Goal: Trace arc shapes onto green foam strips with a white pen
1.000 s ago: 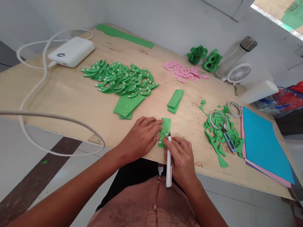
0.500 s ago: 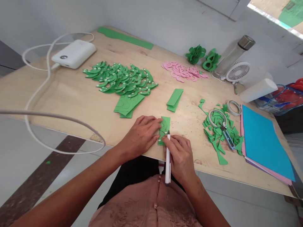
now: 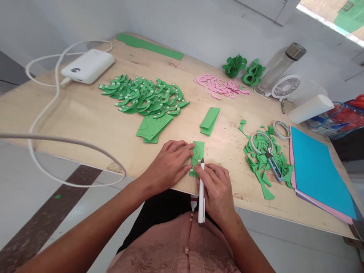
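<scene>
At the near edge of the surface [image 3: 71,123], in the head view, a drawn-on green strip [image 3: 199,148] lies flat between the hands. The left hand [image 3: 170,163] is not gripping: its fingertips rest on the strip's left side, likely to stop it sliding. The right hand [image 3: 216,185] is closed around a pen [image 3: 201,203], a fingertip touching the strip's lower end, seemingly to steady it too. Cutouts [image 3: 145,96] and scraps [image 3: 267,192] sit well apart, presumably leaving working room.
</scene>
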Motion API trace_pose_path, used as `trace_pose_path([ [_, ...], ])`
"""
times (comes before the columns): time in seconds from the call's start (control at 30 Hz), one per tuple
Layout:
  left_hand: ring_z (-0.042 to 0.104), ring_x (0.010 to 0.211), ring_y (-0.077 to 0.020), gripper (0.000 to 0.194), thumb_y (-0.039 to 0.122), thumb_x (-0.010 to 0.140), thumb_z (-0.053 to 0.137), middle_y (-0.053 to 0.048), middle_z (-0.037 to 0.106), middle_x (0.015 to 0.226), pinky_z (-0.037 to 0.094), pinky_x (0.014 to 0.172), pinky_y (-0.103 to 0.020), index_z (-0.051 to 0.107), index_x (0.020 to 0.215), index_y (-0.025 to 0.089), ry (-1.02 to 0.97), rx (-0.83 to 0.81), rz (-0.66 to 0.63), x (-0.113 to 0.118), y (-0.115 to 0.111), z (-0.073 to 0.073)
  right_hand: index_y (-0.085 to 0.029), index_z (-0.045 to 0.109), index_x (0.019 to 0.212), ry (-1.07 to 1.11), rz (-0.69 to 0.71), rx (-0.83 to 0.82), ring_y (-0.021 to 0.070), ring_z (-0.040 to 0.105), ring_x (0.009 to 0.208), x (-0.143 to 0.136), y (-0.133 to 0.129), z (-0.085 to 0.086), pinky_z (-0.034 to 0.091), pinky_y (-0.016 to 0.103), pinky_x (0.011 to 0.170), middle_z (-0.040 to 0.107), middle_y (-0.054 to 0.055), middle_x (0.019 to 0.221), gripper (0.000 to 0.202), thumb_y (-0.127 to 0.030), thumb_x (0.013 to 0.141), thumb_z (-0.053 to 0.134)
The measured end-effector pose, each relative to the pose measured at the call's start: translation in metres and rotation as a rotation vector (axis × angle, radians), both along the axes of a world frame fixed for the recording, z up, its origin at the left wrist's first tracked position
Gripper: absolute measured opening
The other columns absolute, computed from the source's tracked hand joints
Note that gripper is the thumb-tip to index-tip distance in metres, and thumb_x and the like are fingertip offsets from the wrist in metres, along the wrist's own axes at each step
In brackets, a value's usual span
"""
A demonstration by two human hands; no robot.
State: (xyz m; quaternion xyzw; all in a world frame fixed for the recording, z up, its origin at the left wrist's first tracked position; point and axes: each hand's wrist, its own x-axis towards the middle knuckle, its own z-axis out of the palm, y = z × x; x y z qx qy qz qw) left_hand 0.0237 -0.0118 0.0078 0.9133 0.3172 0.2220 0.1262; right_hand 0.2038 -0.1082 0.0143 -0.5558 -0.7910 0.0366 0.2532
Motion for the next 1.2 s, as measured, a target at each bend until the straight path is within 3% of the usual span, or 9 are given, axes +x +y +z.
trace_pose_path([
  [1.2, 0.052, 0.123, -0.031, 0.02, 0.024, 0.092, 0.048, -0.013, 0.061, 0.134, 0.04, 0.103, -0.052, 0.061, 0.107, 0.017, -0.023, -0.04, 0.007, -0.0008, 0.0006, -0.0017, -0.02, 0.061, 0.128, -0.011, -0.009, 0.03, 0.0248, 0.058, 0.111, -0.0001, 0.0001, 0.0006, 0.043, 0.043, 0.093, 0.072, 0.009, 0.114, 0.038, -0.011, 0.094, 0.045],
])
